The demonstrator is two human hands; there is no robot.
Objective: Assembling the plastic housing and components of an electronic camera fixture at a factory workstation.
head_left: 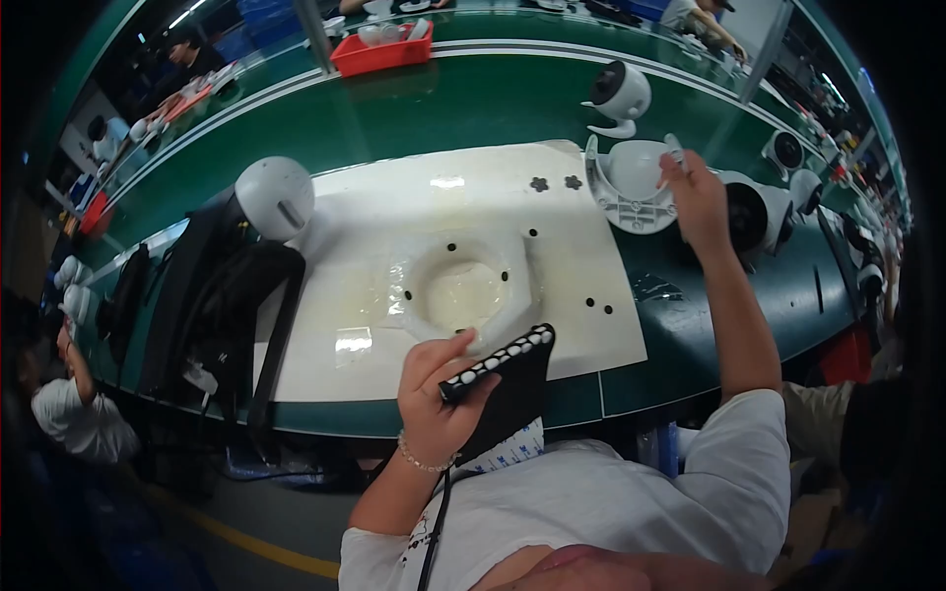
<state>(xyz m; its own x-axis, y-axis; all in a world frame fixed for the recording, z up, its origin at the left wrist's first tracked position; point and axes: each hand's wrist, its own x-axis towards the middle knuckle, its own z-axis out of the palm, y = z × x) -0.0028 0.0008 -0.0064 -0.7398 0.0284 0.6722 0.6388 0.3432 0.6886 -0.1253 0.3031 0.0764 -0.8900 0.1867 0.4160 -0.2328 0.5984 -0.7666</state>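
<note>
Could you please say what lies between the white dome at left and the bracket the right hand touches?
The head view shows two dark flower-shaped pieces on the white sheet, nearer the bracket.

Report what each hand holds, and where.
Left hand: dotted black strip, by its left end. Right hand: at the right prong of the white shell; whether gripped, can't tell.
</note>
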